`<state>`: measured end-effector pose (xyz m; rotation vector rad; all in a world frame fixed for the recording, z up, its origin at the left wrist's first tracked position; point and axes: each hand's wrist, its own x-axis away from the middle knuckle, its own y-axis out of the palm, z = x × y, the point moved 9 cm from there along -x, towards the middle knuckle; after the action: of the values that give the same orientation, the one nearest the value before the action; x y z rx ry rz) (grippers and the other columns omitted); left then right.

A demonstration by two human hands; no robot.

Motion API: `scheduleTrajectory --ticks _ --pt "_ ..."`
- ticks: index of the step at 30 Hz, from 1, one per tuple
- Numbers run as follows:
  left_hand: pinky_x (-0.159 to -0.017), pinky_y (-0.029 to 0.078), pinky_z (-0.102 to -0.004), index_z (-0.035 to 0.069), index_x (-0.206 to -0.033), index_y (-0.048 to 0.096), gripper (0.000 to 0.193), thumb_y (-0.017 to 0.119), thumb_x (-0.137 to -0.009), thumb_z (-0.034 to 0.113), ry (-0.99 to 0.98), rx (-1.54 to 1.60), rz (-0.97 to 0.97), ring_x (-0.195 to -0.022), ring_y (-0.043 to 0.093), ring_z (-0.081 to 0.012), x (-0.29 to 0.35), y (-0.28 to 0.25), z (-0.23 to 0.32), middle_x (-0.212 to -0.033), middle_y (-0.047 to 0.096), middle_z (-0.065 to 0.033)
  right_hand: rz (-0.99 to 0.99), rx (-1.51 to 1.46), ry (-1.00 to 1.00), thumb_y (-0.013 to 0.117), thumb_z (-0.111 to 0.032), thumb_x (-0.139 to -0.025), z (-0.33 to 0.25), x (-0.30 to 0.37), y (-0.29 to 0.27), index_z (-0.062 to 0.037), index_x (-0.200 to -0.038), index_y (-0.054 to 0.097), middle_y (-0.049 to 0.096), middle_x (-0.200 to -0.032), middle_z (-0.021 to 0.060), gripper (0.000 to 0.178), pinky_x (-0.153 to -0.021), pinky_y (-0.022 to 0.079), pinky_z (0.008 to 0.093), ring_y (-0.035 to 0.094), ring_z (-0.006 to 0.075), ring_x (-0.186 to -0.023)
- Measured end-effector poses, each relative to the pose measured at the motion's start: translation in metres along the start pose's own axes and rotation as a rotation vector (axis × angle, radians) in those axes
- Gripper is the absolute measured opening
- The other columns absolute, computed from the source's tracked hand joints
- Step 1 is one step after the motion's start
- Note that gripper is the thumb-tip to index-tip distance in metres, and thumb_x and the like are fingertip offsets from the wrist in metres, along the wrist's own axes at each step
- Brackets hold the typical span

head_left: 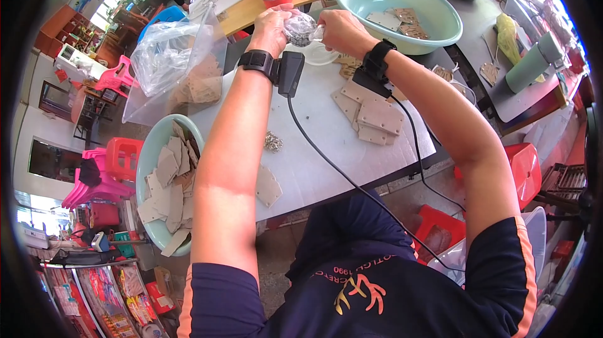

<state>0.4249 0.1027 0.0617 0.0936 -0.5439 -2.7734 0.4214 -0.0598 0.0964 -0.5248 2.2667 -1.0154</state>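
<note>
Over the far part of the work table, my left hand [271,29] and my right hand [345,31] hold a small clear plastic bag [299,29] between them. Greyish, metallic-looking bits fill the bag; their kind is too small to tell. My left fingers are closed around one side of it, and my right fingers pinch its other end. Just below is a whitish round dish [319,56], partly hidden. Flat beige pieces with small holes [380,118] lie in a loose stack nearer me. A little heap of small metal rings [272,142] sits beside my left forearm.
A pale green basin [443,35] with flat pieces stands behind my right hand. Another basin [143,168], heaped with beige pieces, is at the left. A clear plastic bin [146,110] stands beyond it. Black cables [333,157] run from my wrists across the table [308,178].
</note>
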Motion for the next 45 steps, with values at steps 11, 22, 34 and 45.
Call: scheduleTrajectory --ticks 11,22,34,45 --pt "-0.079 0.056 -0.0424 -0.004 -0.103 0.058 0.019 0.051 -0.086 -0.004 -0.039 0.011 0.024 -0.084 0.065 -0.0292 -0.01 -0.013 -0.004 -0.092 0.066 -0.0183 -0.052 -0.129 -0.195 0.053 0.011 -0.074 -0.015 0.003 -0.006 -0.0046 -0.101 0.069 0.066 -0.085 0.0122 0.034 -0.065 0.048 0.0323 0.059 0.0209 -0.071" --pt "-0.08 0.055 -0.0432 -0.004 -0.106 0.057 0.02 0.051 -0.087 -0.002 -0.074 -0.021 -0.05 -0.086 0.064 -0.0299 -0.018 -0.009 -0.012 -0.093 0.065 -0.0182 -0.303 -0.482 0.036 0.062 -0.005 -0.086 0.007 0.005 0.001 -0.0015 -0.102 0.07 0.069 -0.098 0.0082 0.019 -0.072 0.059 0.0258 0.066 0.0147 -0.086" --pt "-0.078 0.056 -0.041 -0.006 -0.106 0.055 0.019 0.05 -0.087 -0.002 -0.026 -0.015 -0.134 -0.084 0.064 -0.029 -0.011 0.007 -0.004 -0.096 0.064 -0.0203 -0.086 -0.077 -0.062 0.06 -0.006 -0.085 0.005 0.003 -0.004 -0.0036 -0.105 0.071 0.071 -0.093 0.0085 0.023 -0.067 0.054 0.0297 0.067 0.0154 -0.076" --pt "-0.075 0.056 -0.0356 -0.003 -0.108 0.058 0.02 0.055 -0.088 -0.001 -0.02 -0.134 -0.212 -0.083 0.065 -0.0231 0.005 0.031 0.004 -0.098 0.065 -0.016 -0.141 -0.447 0.179 0.05 -0.008 -0.094 0.017 0.0 -0.01 0.0015 -0.109 0.066 0.069 -0.09 0.0099 0.024 -0.064 0.058 0.0271 0.07 0.0162 -0.077"
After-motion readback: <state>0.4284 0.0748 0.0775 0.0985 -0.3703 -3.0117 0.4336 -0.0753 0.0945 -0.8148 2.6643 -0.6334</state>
